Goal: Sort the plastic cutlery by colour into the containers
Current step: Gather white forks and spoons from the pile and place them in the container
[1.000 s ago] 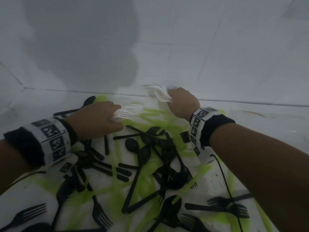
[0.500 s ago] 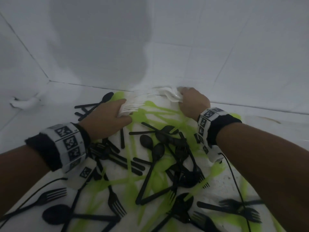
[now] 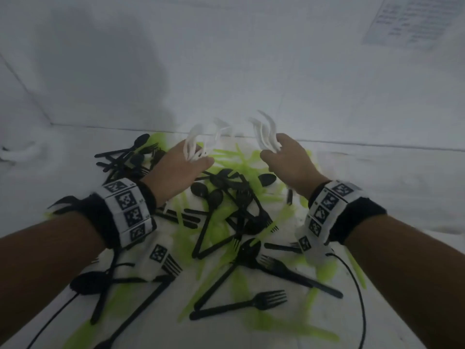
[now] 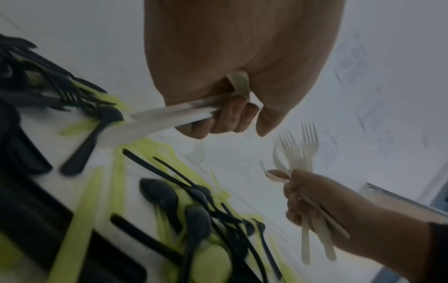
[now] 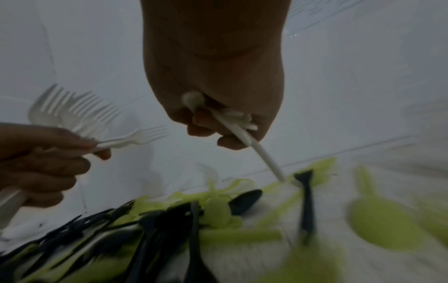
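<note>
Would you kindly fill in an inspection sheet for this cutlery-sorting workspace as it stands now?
Surface: white surface, mostly covered with loose cutlery.
Job's things: black cutlery and green cutlery lie mixed in one pile; white forks are held clear of it; containers: nothing seen.
Clutter: nothing seen besides the cutlery.
Grippers: left hand grips a bundle of white cutlery; right hand grips the white forks.
Cables: black cable runs from the right wrist across the pile.
Surroundings: white tiled wall behind; printed sheet at upper right.
</note>
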Demonstrator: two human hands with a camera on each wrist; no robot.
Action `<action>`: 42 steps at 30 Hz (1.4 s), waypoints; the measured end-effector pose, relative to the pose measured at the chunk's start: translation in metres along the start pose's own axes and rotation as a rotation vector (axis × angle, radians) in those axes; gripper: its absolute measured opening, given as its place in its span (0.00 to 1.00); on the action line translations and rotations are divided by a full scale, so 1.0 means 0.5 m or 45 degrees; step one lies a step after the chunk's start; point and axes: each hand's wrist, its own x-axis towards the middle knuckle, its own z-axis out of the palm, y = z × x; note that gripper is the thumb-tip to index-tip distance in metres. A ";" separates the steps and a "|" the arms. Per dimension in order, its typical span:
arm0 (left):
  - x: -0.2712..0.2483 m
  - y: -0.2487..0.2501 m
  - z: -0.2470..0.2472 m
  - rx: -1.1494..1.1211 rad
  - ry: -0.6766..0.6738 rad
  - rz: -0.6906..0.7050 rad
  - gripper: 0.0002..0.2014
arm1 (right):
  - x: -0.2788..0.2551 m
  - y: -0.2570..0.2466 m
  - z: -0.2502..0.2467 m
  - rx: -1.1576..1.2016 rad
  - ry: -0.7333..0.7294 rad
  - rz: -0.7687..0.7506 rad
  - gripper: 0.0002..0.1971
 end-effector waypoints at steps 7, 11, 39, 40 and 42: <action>-0.095 0.026 0.036 -0.021 0.002 -0.041 0.22 | -0.153 0.080 -0.027 0.562 0.073 0.233 0.08; -0.163 0.037 0.056 -0.107 0.046 -0.074 0.14 | -0.213 0.106 -0.042 0.615 0.057 0.303 0.11; -0.278 0.106 0.206 -0.341 -0.015 0.008 0.12 | -0.325 0.000 0.007 1.486 -0.278 0.359 0.13; -0.274 0.103 0.201 -0.388 -0.049 -0.008 0.13 | -0.324 -0.003 0.006 1.506 -0.322 0.362 0.12; -0.265 0.095 0.190 -0.431 -0.106 -0.055 0.15 | -0.318 -0.003 0.003 1.546 -0.354 0.398 0.16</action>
